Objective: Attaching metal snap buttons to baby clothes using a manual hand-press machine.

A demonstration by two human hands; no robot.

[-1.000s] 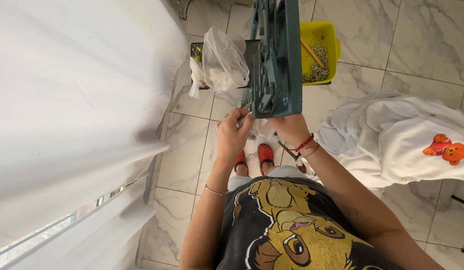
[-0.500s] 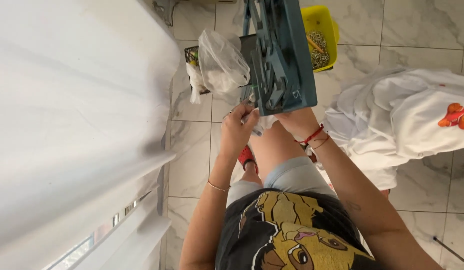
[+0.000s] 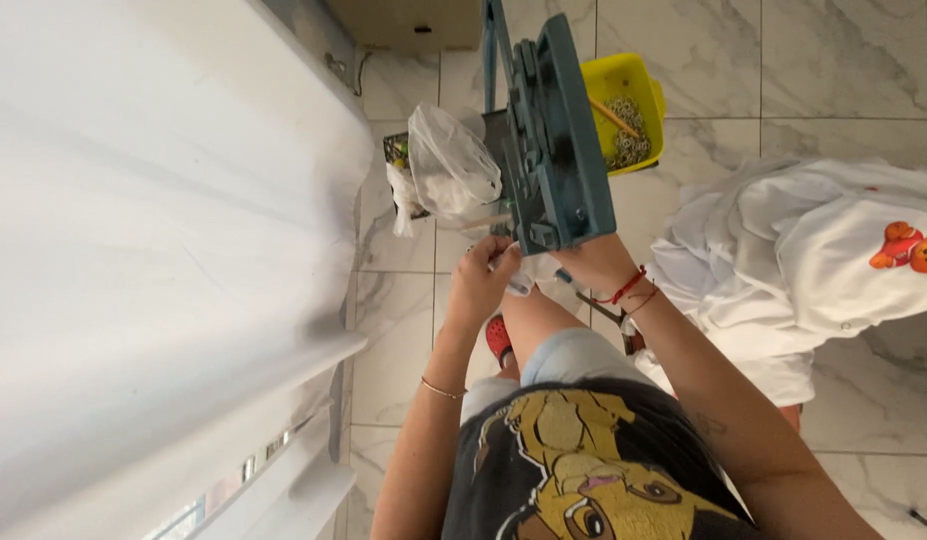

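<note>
Both hands meet at the near end of the teal metal press (image 3: 554, 150), whose long axis runs away from the person: the left hand (image 3: 481, 283) pinches a small white piece (image 3: 521, 277) just beneath it, while the right hand (image 3: 596, 262) grips the press's near corner.

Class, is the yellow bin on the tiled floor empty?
No, the yellow bin holds a heap of small pale pieces and a stick.
</note>
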